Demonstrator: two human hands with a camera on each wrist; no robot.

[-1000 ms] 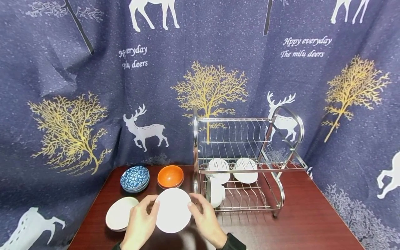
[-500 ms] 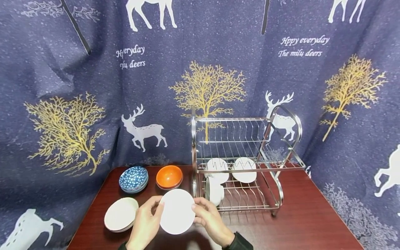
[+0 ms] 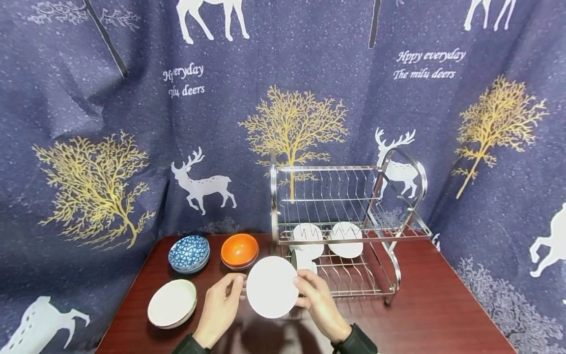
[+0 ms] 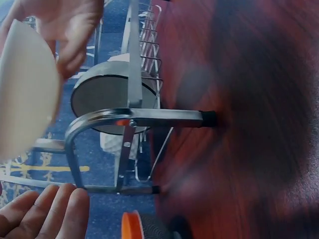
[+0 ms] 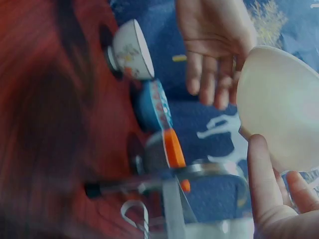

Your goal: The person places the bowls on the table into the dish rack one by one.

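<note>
A white bowl (image 3: 271,287) is up off the table, tilted to face me, just in front of the metal dish rack (image 3: 283,206). My right hand (image 3: 319,301) grips its right rim, thumb (image 5: 261,174) on the front and fingers behind. My left hand (image 3: 222,306) is beside the left rim with straight, relaxed fingers (image 5: 213,84); I cannot tell whether they touch it. In the left wrist view the bowl (image 4: 22,94) is apart from my left fingers (image 4: 50,214). White bowls (image 3: 347,242) stand on edge in the rack's lower tier.
On the dark red table (image 3: 433,314), a stack of blue patterned bowls (image 3: 189,253) and an orange bowl (image 3: 240,250) sit at the back left. Stacked white bowls (image 3: 172,303) lie near my left hand. A deer-print curtain (image 3: 132,123) hangs behind.
The white bowl has moved right and slightly up, towards the rack's left end. Both hands went with it, and my left fingers have eased off the rim.
</note>
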